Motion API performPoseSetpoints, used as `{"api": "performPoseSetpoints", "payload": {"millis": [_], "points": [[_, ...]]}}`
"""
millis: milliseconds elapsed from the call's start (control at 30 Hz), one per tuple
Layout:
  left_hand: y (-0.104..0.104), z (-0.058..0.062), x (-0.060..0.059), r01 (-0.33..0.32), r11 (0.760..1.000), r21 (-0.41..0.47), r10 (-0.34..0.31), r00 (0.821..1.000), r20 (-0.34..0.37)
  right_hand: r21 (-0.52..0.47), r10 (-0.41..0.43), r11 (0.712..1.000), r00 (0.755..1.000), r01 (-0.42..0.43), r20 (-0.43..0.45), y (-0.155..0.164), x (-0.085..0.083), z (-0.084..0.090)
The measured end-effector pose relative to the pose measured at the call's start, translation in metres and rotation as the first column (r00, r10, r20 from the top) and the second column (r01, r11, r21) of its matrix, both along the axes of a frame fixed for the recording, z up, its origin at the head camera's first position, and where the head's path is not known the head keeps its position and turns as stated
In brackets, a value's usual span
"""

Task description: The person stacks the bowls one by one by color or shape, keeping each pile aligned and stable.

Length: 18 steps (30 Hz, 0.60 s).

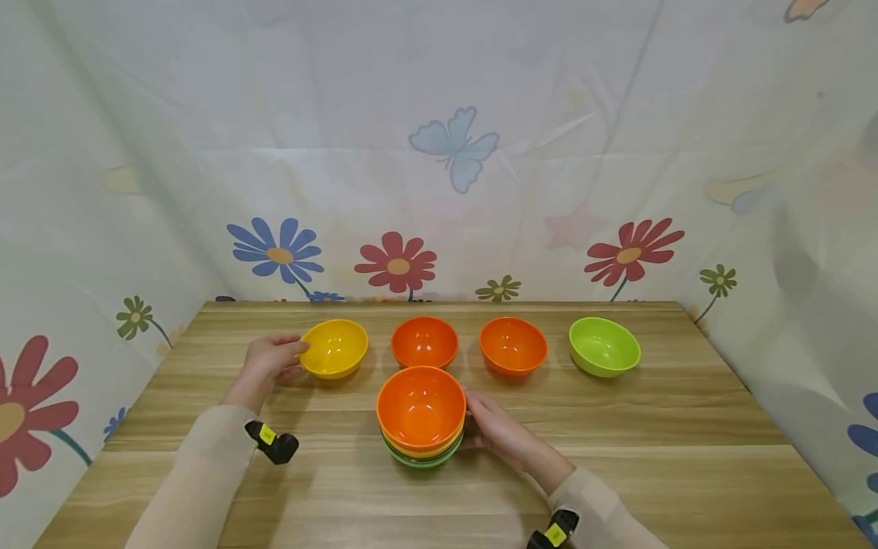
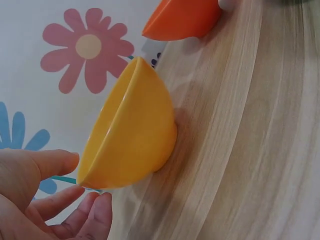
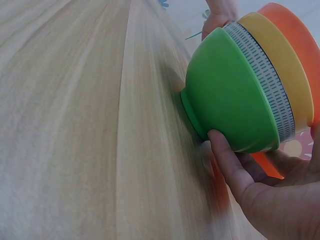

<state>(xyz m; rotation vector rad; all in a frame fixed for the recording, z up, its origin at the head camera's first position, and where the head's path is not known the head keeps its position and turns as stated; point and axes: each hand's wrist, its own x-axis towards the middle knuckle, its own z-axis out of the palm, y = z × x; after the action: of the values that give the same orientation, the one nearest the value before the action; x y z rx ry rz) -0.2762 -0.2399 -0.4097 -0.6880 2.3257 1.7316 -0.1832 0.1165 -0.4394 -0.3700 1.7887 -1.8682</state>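
The left hand (image 1: 269, 361), fingers loosely spread, touches the rim of the yellow bowl (image 1: 334, 348) at the desk's (image 1: 686, 427) back left, while the right hand (image 1: 497, 430) cups the bowl stack (image 1: 421, 415) mid-desk; the bowls look like light, stiff, smooth plastic, best gripped at the rim.

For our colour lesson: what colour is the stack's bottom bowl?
Green bottom bowl, clearest in the right wrist view.

The person wears long, thin, beige sleeves (image 1: 206, 457) that cover both forearms down to the wrists, leaving the left hand (image 1: 269, 361) and right hand (image 1: 497, 428) bare. Near each wrist sits a small black camera unit (image 1: 273, 443) with a yellow label on its body; the one on the right arm (image 1: 554, 531) shows partly at the frame's lower edge.
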Motion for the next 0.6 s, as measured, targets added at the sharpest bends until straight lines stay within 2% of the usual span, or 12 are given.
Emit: {"api": "performPoseSetpoints", "payload": {"millis": [300,600], "points": [[0.0052,0.0055,-0.0035,0.015,0.999,-0.053,-0.015,1.000,0.014,-0.008,-0.013,1.000,1.000,0.013,0.005,-0.0009,0.0002,-0.0017],[0.0064,0.0041,-0.0071,0.019,0.997,-0.078,-0.018,1.000,0.020,-0.002,-0.007,1.000,1.000,0.007,0.003,-0.0001,0.0005,0.0000]]}}
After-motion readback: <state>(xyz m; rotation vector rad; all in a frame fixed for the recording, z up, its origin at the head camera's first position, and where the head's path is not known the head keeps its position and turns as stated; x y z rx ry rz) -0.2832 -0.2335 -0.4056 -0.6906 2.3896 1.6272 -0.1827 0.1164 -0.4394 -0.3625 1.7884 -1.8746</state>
